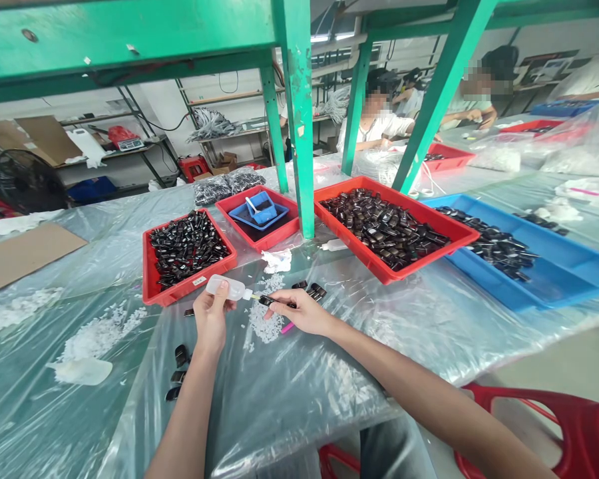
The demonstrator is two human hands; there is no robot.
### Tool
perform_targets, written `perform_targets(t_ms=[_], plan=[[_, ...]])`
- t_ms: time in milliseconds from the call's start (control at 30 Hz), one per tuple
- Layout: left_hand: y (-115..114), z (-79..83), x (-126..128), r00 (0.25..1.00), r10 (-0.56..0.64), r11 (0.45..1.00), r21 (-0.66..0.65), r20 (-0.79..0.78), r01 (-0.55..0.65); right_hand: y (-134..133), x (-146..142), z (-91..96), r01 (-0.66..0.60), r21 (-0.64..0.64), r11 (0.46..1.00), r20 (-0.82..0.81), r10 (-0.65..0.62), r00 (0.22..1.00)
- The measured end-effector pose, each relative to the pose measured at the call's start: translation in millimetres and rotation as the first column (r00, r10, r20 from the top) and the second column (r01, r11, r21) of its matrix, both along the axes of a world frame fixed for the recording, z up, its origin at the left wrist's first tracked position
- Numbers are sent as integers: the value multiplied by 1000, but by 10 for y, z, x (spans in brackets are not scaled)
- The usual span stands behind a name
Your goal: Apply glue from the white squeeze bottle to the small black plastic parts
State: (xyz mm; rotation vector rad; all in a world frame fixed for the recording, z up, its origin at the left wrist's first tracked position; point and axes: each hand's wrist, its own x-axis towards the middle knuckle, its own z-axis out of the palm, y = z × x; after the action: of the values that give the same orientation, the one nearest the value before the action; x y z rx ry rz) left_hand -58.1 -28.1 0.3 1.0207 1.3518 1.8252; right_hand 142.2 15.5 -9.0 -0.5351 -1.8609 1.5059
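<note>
My left hand (212, 313) is closed around a translucent white squeeze bottle (229, 287), tilted so its narrow tip points right. Between the fingers of my right hand (302, 311) is a small glossy black plastic part (266, 301), and the bottle's tip meets its near end or comes very close to it. Under the two hands lies a pile of small white translucent pieces (267, 324). A pink stick-like object (288, 327) lies beside my right hand. Several more black parts (315, 291) rest just beyond it, and others (181, 356) lie left of my left forearm.
Red trays of black parts stand at left (190, 293) and right (397, 274). A red tray (259, 243) between them holds blue containers. A blue tray (569, 266) is far right. A green post (299, 133) rises from the plastic-covered table. Other people (374, 126) sit across.
</note>
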Motion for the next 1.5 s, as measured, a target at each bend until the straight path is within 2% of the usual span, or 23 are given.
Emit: perform_targets(t_ms=[700,933,1033,1100,1267,1400,1500], plan=[[-1,-21,-48,997,3,1000,7,-72,-3,11,22,13,8,49,999,32,-9,999],[11,-37,-40,997,22,1000,18,-67,-21,13,4,0,8,21,1000,1,-8,1000],[18,-33,-21,998,36,999,19,-52,-35,5,-5,-11,1,-41,999,-5,-1,1000],[22,-30,-10,998,43,999,18,-40,-43,-7,-4,-10,-1,-139,990,10,2,1000],[19,-32,7,998,55,998,18,-26,-55,-34,3,14,-13,-367,930,5,16,1000],[23,-34,20,998,67,997,24,-13,-67,-32,-10,20,50,-425,904,-31,-70,997],[35,-37,35,998,66,997,34,16,-66,-23,-18,20,96,-391,915,-38,-120,992]])
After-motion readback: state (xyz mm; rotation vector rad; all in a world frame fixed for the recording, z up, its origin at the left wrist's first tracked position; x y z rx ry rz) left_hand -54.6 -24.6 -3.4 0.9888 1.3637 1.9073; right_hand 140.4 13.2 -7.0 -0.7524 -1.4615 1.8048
